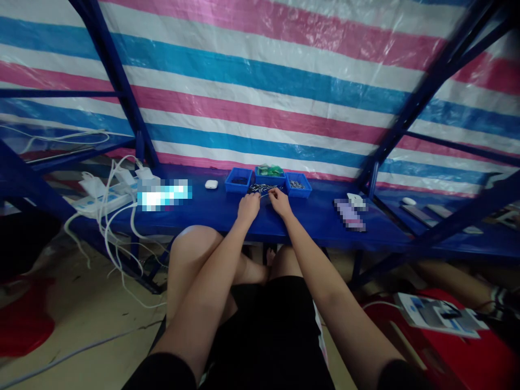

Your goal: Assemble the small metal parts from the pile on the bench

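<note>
My left hand (248,208) and my right hand (280,202) are close together above the front part of the blue bench (266,223). Fingers on both are closed, pinching the ends of a thin pale strand (264,195) that spans the small gap between them. Just beyond the fingertips lies a pile of thin black and whitish pieces (260,188), too small to name. Around it stand three blue bins: the left bin (237,189) holds dark small parts, the middle bin (270,178) a green plastic bag (270,170), the right bin (299,193) small silvery parts.
A white earphone case (211,184) lies left of the bins. Further left are a power strip (108,199) with plugs and tangled white cables. A purple phone (350,215) lies at right. Blue frame posts flank the bench; striped sheeting (260,108) hangs behind.
</note>
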Available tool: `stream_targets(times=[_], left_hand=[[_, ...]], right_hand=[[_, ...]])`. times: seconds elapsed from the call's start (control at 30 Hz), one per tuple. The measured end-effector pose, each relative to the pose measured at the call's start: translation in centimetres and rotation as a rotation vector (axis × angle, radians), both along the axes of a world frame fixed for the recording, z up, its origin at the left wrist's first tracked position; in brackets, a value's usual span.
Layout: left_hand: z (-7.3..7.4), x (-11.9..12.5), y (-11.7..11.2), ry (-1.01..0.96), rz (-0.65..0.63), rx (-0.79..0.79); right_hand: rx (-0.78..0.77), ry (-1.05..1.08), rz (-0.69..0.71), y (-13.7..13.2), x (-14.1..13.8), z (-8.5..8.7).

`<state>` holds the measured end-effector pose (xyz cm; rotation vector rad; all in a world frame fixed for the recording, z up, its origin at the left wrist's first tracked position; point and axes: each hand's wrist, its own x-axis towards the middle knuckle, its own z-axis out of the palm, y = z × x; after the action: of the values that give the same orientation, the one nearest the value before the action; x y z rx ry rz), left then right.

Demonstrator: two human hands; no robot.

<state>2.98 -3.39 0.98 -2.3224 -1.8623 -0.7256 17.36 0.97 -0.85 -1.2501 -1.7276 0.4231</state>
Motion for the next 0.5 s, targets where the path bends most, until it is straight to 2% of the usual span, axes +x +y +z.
stream_targets(times=[0.23,0.5], left_hand=[[0.05,0.03,-0.08,-0.002,0.019,-0.010],[-0.32,-0.08,0.16,-0.019,0.016,0.024]], right_hand=[[0.043,-0.045,0.055,-0.06,-0.04,0.02],[0.037,-0.067,0.046,-0.25,-0.03,0.15]])
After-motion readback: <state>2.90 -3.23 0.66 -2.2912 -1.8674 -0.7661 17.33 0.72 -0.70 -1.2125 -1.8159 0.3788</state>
